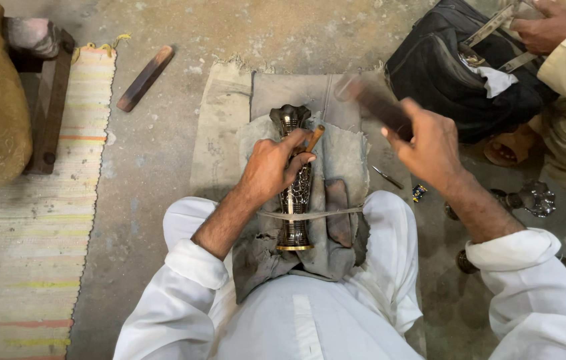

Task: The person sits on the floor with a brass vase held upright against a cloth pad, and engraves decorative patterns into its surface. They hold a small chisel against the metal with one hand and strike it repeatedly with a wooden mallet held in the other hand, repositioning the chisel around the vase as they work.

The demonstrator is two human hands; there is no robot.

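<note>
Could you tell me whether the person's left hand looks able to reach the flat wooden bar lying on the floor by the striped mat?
Probably, with a stretch. Bare floor lies between the left hand and the wooden bar, but that hand now holds a small tool against the metal vase.

Bare grey concrete floor (156, 153) under me. On it: 1 striped woven mat (29, 233), 1 worn grey cloth pad (223, 127), 1 flat brown wooden bar (145, 77), 1 black fabric bag (449, 73).

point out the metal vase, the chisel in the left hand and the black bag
metal vase (295, 230): head view, on its lower body above the foot
chisel (314, 138): head view, on its wooden handle end
black bag (443, 73): head view, on its dark side panel
</note>
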